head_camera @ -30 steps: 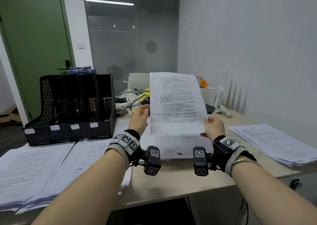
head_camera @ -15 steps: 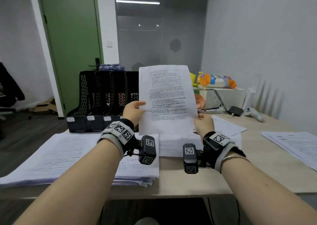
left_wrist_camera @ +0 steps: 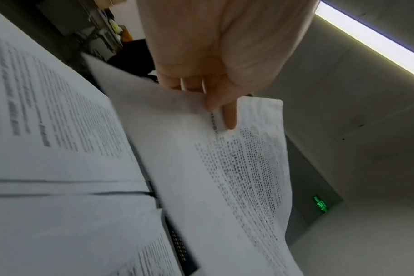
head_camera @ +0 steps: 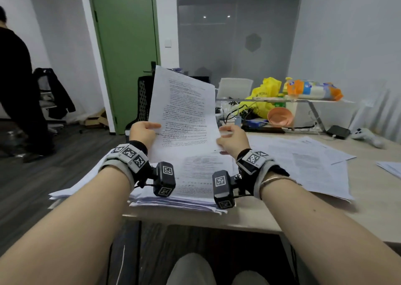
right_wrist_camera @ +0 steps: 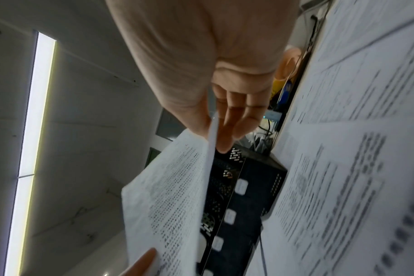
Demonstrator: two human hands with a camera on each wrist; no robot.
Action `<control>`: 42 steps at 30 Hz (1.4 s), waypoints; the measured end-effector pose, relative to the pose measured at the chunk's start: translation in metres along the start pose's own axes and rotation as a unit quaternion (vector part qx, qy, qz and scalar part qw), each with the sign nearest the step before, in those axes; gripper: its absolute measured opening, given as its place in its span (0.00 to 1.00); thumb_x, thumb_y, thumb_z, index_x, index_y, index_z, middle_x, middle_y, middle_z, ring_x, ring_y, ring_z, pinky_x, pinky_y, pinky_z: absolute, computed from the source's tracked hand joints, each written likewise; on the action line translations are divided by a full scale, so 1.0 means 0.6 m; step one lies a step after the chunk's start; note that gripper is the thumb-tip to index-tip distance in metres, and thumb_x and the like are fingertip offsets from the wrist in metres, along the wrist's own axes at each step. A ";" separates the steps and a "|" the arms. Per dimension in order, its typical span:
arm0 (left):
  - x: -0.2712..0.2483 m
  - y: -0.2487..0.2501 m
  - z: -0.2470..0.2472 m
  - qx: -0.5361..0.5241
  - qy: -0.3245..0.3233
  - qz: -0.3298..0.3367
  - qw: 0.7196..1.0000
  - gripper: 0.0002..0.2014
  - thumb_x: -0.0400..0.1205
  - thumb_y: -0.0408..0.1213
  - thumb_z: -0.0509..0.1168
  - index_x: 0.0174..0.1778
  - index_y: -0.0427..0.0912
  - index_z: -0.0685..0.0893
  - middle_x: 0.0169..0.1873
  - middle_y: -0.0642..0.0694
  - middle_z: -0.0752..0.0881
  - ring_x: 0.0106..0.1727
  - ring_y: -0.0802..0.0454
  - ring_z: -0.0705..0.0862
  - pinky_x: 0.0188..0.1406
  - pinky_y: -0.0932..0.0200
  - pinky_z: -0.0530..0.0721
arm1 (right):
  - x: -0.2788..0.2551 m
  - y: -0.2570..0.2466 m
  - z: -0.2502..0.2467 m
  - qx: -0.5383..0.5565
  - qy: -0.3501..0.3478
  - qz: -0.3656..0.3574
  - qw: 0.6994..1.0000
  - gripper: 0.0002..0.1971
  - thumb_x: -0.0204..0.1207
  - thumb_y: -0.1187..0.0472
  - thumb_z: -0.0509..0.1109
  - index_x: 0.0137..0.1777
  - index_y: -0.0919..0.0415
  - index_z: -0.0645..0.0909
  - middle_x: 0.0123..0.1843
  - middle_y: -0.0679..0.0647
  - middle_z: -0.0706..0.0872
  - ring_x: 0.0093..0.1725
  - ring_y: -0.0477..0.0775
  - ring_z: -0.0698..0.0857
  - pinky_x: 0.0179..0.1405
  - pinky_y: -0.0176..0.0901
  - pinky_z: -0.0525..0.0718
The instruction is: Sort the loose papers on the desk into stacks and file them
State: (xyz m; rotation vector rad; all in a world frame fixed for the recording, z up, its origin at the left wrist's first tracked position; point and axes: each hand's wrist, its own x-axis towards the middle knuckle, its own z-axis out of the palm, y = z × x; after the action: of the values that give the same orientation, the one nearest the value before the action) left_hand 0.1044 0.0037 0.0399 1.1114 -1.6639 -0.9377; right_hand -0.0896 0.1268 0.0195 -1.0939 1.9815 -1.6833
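Observation:
A printed sheet (head_camera: 184, 115) stands upright and slightly tilted above the desk, held by both hands. My left hand (head_camera: 147, 129) pinches its left edge, thumb on the front; the left wrist view shows the fingers (left_wrist_camera: 221, 110) on that sheet (left_wrist_camera: 225, 168). My right hand (head_camera: 227, 137) pinches the right edge, and in the right wrist view thumb and fingers (right_wrist_camera: 213, 130) clamp the paper (right_wrist_camera: 168, 186). Below lies a thick paper stack (head_camera: 195, 182). A black mesh file rack (head_camera: 143, 102) stands behind the sheet, mostly hidden; its labelled slots (right_wrist_camera: 248, 186) show in the right wrist view.
More loose papers (head_camera: 308, 161) spread across the desk's right half. At the back are a yellow bag (head_camera: 264, 93), an orange bowl (head_camera: 280, 116), cables, a black box (head_camera: 338, 131) and a white controller (head_camera: 366, 137). A person in black (head_camera: 15, 89) stands at left near a chair (head_camera: 52, 93).
The view has swung left and the sheet has travelled left with both hands, tilting as it went. It now covers most of the file rack. Both pinches hold as before.

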 end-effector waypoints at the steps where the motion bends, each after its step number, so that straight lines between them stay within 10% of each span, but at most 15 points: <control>1: 0.002 -0.006 -0.011 0.004 0.009 -0.010 1.000 0.24 0.76 0.15 0.51 0.61 0.35 0.85 0.67 0.36 0.80 0.69 0.40 0.78 0.71 0.51 0.76 | -0.003 -0.005 0.015 -0.006 -0.014 -0.001 1.000 0.13 0.73 0.72 0.68 0.56 0.59 0.81 0.46 0.53 0.82 0.41 0.51 0.82 0.30 0.41 0.82; 22: 0.041 -0.119 -0.185 0.120 0.103 -0.087 0.984 0.18 0.80 0.26 0.56 0.60 0.41 0.86 0.64 0.39 0.83 0.67 0.39 0.79 0.72 0.51 0.75 | -0.070 -0.049 0.216 -0.026 -0.257 0.091 0.962 0.08 0.69 0.77 0.74 0.36 0.67 0.79 0.33 0.60 0.82 0.28 0.55 0.83 0.39 0.46 0.90; 29: 0.027 -0.113 -0.181 0.080 0.090 0.017 0.993 0.18 0.80 0.29 0.63 0.66 0.40 0.81 0.66 0.40 0.81 0.68 0.46 0.79 0.70 0.54 0.74 | -0.086 -0.039 0.249 -0.007 -0.291 0.126 0.948 0.08 0.68 0.78 0.74 0.36 0.69 0.78 0.36 0.62 0.84 0.31 0.59 0.85 0.41 0.50 0.90; 34: 0.020 -0.107 -0.173 0.037 0.060 0.043 0.997 0.17 0.81 0.34 0.66 0.66 0.42 0.80 0.63 0.40 0.82 0.59 0.49 0.81 0.58 0.52 0.80 | -0.101 -0.036 0.260 -0.002 -0.320 0.151 0.935 0.08 0.70 0.77 0.74 0.37 0.70 0.77 0.39 0.69 0.85 0.32 0.60 0.87 0.45 0.52 0.90; 42: 0.018 -0.097 -0.157 -0.007 0.048 0.027 0.998 0.15 0.81 0.36 0.66 0.64 0.41 0.80 0.55 0.44 0.84 0.54 0.51 0.82 0.53 0.50 0.84 | -0.092 -0.040 0.247 -0.125 -0.334 0.128 0.925 0.25 0.77 0.52 0.72 0.65 0.70 0.77 0.47 0.63 0.85 0.28 0.54 0.86 0.20 0.36 0.82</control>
State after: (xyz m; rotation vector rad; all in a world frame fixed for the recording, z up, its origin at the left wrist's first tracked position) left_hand 0.2066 -0.0344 0.0188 1.0813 -1.5996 -0.8473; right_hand 0.0544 0.0634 -0.0087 -1.2156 1.7941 -0.7817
